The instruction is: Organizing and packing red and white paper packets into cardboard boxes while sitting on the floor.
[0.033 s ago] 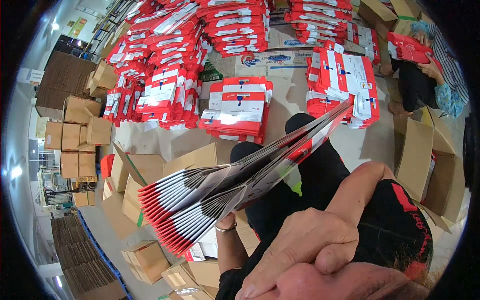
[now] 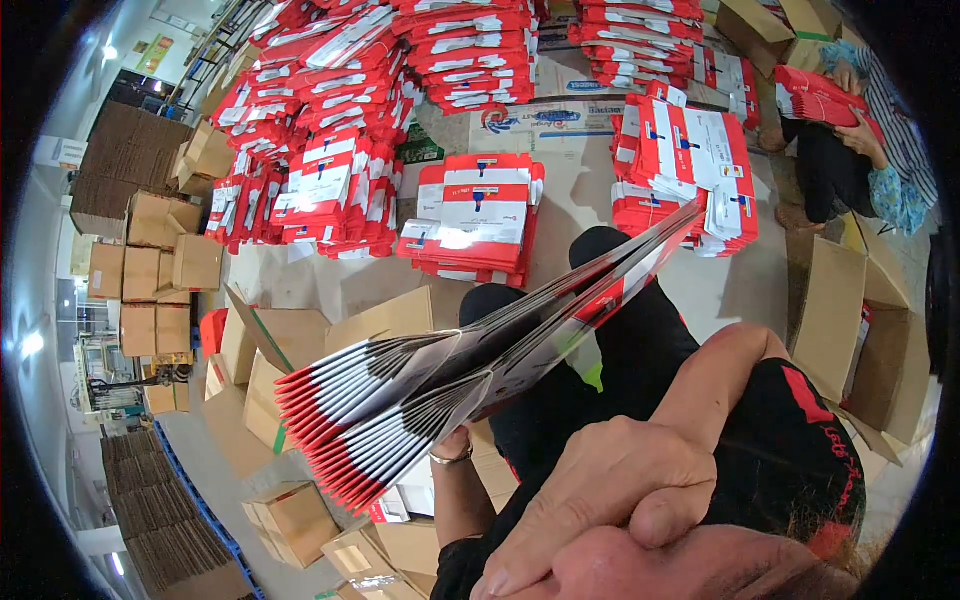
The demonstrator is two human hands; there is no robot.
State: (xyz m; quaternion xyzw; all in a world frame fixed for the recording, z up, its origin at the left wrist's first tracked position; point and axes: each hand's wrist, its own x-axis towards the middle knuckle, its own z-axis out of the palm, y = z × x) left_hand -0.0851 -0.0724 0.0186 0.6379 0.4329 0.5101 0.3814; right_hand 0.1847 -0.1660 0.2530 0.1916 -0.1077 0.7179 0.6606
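Observation:
My left hand (image 2: 455,442) holds up a thick fanned stack of flat red-and-white cartons (image 2: 400,410) from below. Most of that hand is hidden behind the stack; only its wrist with a thin bracelet shows. The stack tilts up to the right, over my dark-trousered legs (image 2: 600,330). My right hand (image 2: 600,490) is raised very close to the camera, fingers stretched out and nothing in it. It lies apart from the stack, low and to the right of it.
Piles of the same red-and-white cartons (image 2: 470,215) cover the floor ahead, with taller heaps (image 2: 330,120) behind. Brown cardboard boxes (image 2: 160,260) stand at the left, and an open box (image 2: 835,310) at the right. Another person (image 2: 850,150) sits at the top right holding red cartons.

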